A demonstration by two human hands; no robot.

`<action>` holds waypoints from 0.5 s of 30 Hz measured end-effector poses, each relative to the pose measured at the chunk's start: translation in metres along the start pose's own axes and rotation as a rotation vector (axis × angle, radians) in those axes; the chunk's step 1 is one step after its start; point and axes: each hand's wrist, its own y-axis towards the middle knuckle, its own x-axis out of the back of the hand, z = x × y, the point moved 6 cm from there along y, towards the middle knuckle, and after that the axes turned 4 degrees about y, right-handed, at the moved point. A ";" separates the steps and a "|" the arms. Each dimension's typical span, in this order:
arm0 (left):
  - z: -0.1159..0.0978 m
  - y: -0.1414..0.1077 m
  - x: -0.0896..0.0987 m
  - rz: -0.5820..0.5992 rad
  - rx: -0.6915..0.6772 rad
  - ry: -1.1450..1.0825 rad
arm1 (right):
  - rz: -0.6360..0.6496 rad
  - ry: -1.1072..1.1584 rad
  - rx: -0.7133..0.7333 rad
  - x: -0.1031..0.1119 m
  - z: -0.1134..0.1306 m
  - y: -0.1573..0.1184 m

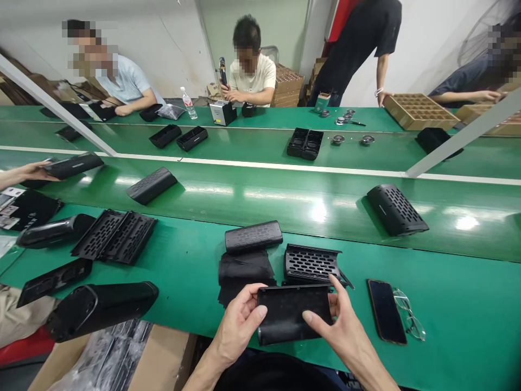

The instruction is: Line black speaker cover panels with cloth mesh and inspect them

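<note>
Both hands hold a black curved speaker cover just above the near edge of the green bench, its hollow inner side facing me. My left hand grips its left end, with the thumb on the inner face. At the right end, my right hand has its thumb pressed inside and its fingers behind the edge. Just beyond lies a perforated black speaker grille, open side up. To its left are thin black sheets, and behind them rests a closed-looking slotted speaker cover.
A phone and eyeglasses lie right of my hands. Leftward are grille panels, a speaker body and a cardboard box. A green conveyor carries housings; a co-worker's hand holds one. People sit opposite.
</note>
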 end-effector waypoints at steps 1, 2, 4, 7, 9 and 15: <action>-0.001 0.000 -0.002 -0.002 0.004 -0.004 | 0.001 -0.050 0.021 -0.004 0.002 0.001; -0.001 0.001 -0.003 -0.004 0.006 -0.008 | 0.006 -0.079 0.041 -0.009 0.003 0.001; -0.002 0.002 -0.004 -0.016 0.004 -0.011 | 0.003 -0.114 0.075 -0.014 0.005 0.002; 0.000 0.003 -0.002 -0.041 0.002 -0.014 | -0.012 -0.118 0.096 -0.015 0.005 0.003; 0.002 0.004 -0.001 -0.050 0.003 -0.027 | 0.029 -0.071 0.075 -0.015 0.005 0.003; 0.011 0.013 0.004 -0.011 0.018 -0.170 | 0.127 0.370 -0.220 -0.005 -0.003 0.007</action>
